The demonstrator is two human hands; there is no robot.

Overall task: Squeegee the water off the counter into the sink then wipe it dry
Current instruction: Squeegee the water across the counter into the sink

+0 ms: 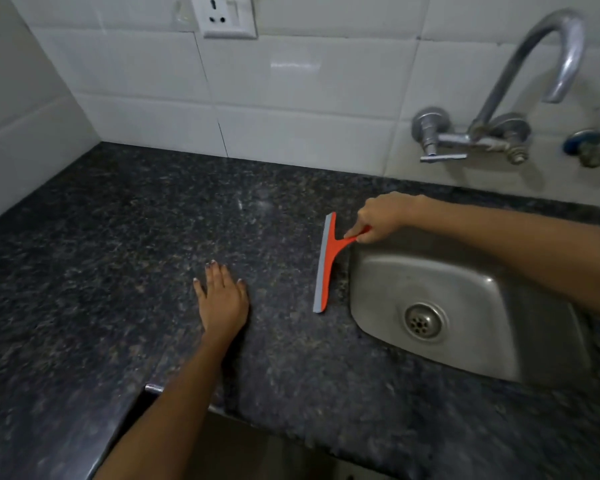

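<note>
1. On the dark speckled counter (118, 237), just left of the sink (465, 306), your right hand (381, 216) holds the squeegee (328, 261) by its orange handle, fingers clamped around the grip with the index finger stretched along the handle toward the blade.
2. You have the squeegee's long blade standing on the stone, running from far to near, roughly parallel to the sink's left rim and close beside it. Its grey rubber edge faces left, away from the sink, and the orange back faces the basin.
3. Your left hand (222, 296) lies palm down on the counter, well to the left of the blade, fingers stretched out and only slightly apart, gripping nothing. Its forearm reaches in from the near edge of the counter.
4. Your right forearm crosses above the far side of the sink from the right.
5. You can see the steel basin set into the counter, with the round drain (424, 321) near its middle. Whether water lies on the stone you cannot tell, as the surface is dark and the view is blurred; only a faint sheen shows toward the back.
6. Behind the sink, a curved metal tap (534, 64) is mounted on the white tiled wall (291, 98), its spout arching to the right. A wall socket (224, 15) sits higher up, above the open stretch of counter.
</note>
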